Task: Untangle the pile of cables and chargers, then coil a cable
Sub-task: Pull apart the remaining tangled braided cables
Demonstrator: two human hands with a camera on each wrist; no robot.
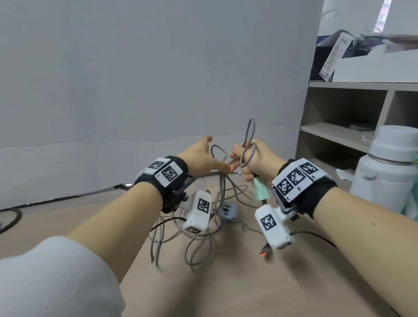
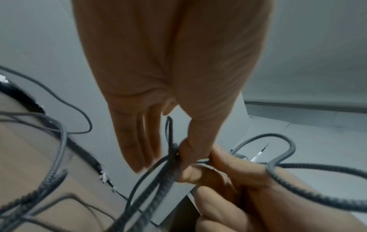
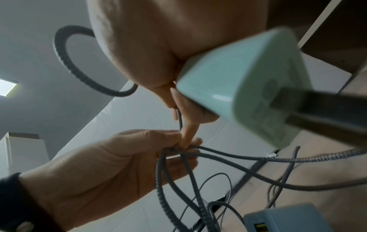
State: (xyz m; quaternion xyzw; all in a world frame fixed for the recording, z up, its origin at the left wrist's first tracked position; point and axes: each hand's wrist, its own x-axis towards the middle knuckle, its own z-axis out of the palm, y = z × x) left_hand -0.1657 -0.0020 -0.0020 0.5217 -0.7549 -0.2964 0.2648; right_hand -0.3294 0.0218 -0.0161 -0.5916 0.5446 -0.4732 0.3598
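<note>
The right hand (image 1: 254,159) is closed around a mint-green charger (image 1: 261,188), which juts from the bottom of the fist, and the same fist holds loops of grey braided cable (image 1: 248,142) that stand up above the knuckles. Just left of the charger, the left hand (image 1: 203,158) has its fingers mostly straight, with the thumb and forefinger pinching the strands where they leave the right fist; the left wrist view shows that pinch on a small knot of crossed cable. Below the charger the rest of the pile (image 1: 196,234) lies on the desk (image 1: 238,293), thin and thick cables looped over each other, with a blue-grey charger (image 1: 228,210) among them, just left of and below the mint one.

The main risk, as I judge it, is tightening. Several strands run from the pinch down into the pile, and a straight upward pull would likely cinch the crossing instead of freeing it. The blue-grey charger is probably on one of those strands, though which one cannot be told; a hard pull could drag it across the desk or snag its body in a loop. The right hand is also doing two jobs, so opening it to feed cable may drop the mint-green charger into the pile. A white bottle (image 1: 389,169) stands to the right of the charger, near the right wrist, and a wide sweep could knock it.
</note>
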